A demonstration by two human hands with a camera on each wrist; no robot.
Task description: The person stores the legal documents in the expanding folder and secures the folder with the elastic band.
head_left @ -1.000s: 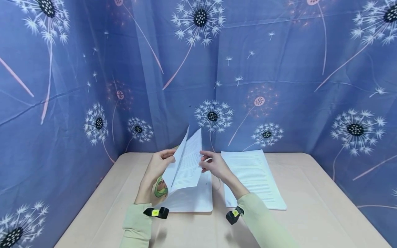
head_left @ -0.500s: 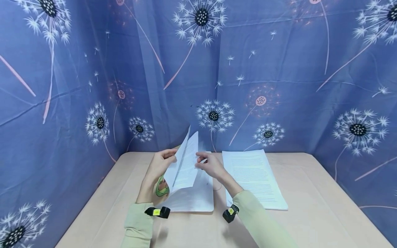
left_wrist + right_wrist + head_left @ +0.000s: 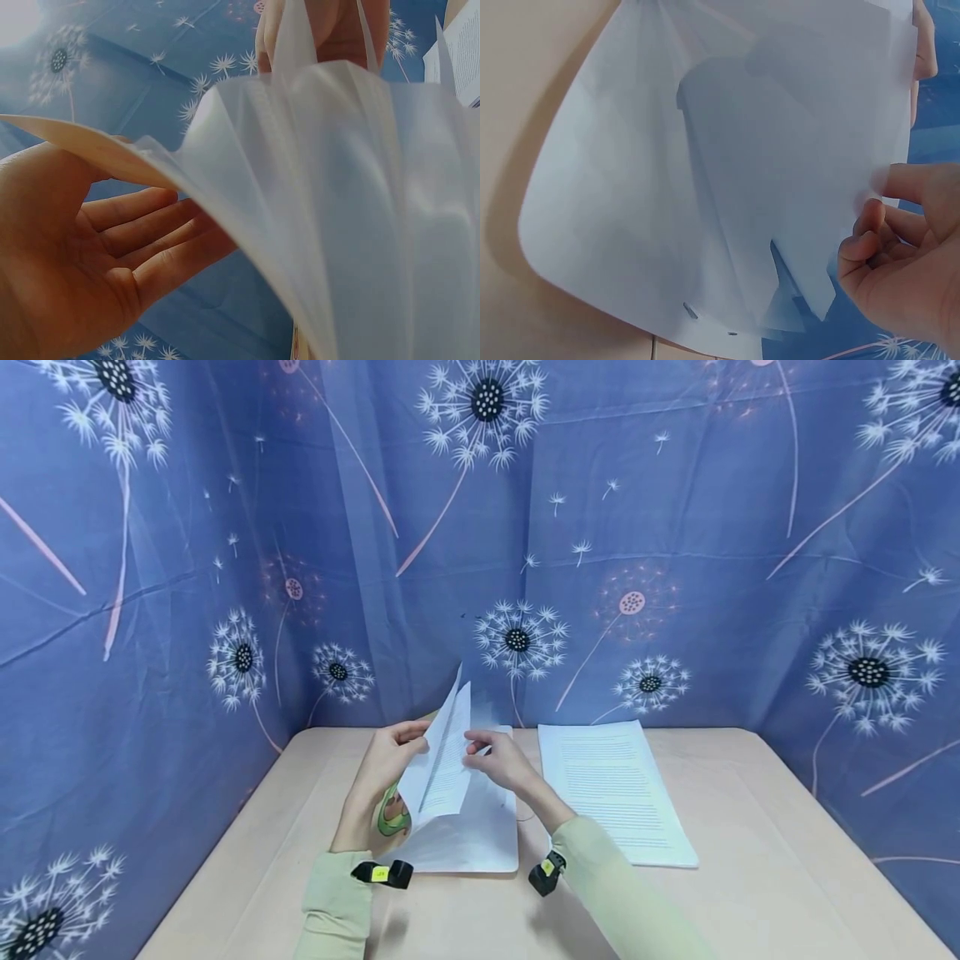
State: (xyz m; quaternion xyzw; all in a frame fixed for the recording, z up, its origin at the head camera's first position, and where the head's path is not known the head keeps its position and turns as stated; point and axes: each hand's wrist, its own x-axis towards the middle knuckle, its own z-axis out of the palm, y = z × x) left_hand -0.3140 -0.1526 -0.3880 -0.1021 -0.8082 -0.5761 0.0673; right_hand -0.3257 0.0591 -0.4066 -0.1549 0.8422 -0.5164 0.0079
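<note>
So we've got a folder (image 3: 472,843) lying open on the desk, with its left cover tipped up and a fan of translucent leaves (image 3: 360,187) rising out of it. Among those, a printed page (image 3: 447,777) stands tilted near the folder's middle, lines of text facing us. A green and brown cartoon (image 3: 392,814) peeks out at the folder's lower left.

The left grip (image 3: 386,760) is on the folder's left side, pinching the raised cover, thumb inside and fingers behind, as we can see from the left wrist. The right grip (image 3: 501,762) is over the folder's right half, thumb and fingers curled in, holding the page by its free edge.

Just right of the folder we've got a paper stack (image 3: 615,793), text on the top sheet. The tan desk (image 3: 247,877) runs out under all of it. In front of us are pale green sleeves (image 3: 615,881), and beyond the folder hangs a blue curtain (image 3: 675,518) printed with dandelions.
</note>
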